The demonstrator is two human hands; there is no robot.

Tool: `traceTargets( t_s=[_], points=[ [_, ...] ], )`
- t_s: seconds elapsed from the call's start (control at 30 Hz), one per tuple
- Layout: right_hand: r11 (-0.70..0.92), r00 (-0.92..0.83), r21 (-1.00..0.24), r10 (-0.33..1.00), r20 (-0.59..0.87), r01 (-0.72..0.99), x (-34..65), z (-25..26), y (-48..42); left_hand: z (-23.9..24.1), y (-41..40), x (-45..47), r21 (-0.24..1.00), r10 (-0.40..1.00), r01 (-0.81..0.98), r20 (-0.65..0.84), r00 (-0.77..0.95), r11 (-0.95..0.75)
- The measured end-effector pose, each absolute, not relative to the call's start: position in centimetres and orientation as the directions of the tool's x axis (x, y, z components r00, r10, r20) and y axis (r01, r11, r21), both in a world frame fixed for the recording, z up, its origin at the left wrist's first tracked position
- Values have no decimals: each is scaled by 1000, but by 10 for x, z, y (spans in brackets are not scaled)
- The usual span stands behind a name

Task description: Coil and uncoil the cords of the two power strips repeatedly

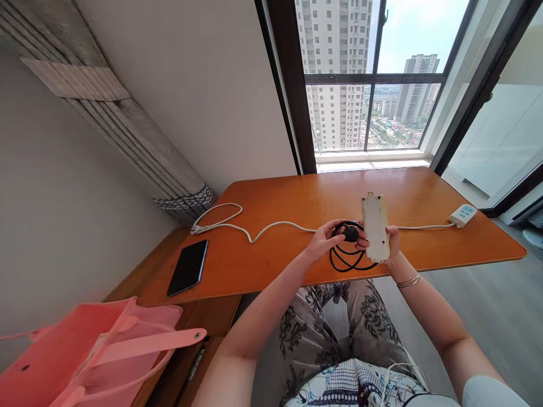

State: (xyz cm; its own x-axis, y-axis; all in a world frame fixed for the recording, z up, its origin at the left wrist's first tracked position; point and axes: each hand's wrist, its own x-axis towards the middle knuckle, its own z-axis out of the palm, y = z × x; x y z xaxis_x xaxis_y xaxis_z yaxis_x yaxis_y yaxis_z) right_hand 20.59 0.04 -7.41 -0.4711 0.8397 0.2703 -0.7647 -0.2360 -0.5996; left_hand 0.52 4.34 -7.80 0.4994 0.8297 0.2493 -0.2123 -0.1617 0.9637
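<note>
Power strip, flat cream plastic, beside rounded black plug

An orange-brown wooden worktop stands against a tall window, through which high-rise blocks show. A black phone lies face up near the left front corner. A white cable loops at the left rear and winds to the right across the wood. A small white socket strip (with blue on its top) lies near the right edge, with a white lead running into it. A pink bag sits at lower left beside a lower wooden cabinet. A grey ribbed bundle leans along the wall. A glass door stands at right, above grey floor.
</note>
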Motion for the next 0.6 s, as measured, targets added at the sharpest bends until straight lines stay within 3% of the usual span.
traceTargets(
  t_s=[0.37,0.6],
  points=[
    [-72,-420,-811,880,223,-581,210,-71,0,-57,32,7,964,860,-204,245,448,-169],
    [53,-366,-860,890,272,-508,207,-70,-5,-50,31,15,963,901,-30,263,345,-269]
  ],
)
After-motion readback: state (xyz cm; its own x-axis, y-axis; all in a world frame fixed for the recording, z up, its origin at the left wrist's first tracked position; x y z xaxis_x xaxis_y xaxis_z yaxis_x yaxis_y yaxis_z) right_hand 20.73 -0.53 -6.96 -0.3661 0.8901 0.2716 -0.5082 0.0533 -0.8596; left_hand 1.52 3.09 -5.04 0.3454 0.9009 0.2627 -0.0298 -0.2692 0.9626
